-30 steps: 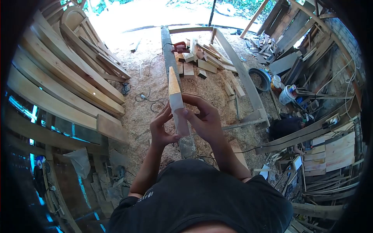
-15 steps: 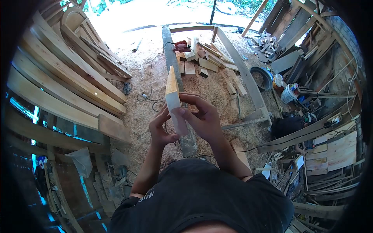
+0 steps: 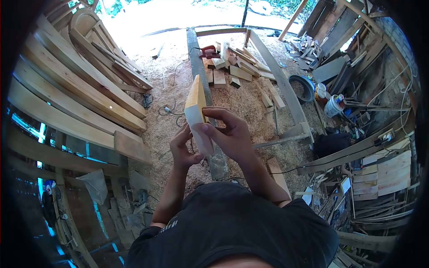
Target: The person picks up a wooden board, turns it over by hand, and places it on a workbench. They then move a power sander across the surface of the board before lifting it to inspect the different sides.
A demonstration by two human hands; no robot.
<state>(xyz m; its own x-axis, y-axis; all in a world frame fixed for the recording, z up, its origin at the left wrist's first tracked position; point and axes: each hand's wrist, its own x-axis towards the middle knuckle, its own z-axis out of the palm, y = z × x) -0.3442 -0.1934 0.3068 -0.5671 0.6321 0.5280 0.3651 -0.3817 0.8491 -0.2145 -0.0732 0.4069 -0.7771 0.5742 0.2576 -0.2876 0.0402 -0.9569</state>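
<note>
Turned a little in our hands since a second ago, the pale wooden piece (image 3: 196,117) now leans its upper end farther left, and its yellowish long faces show wider. Our right hand (image 3: 231,134) is clamped on it, thumb on the near face and fingers along the right edge, much as before. Our left hand (image 3: 182,149) grips the lower left side, fingers partly hidden behind it, also little changed. We hold the piece before our chest, in front of the long grey beam (image 3: 199,62); whether they touch, we cannot tell. Beyond, the red tool (image 3: 208,52) sits unmoved beside the cut blocks (image 3: 219,78).
</note>
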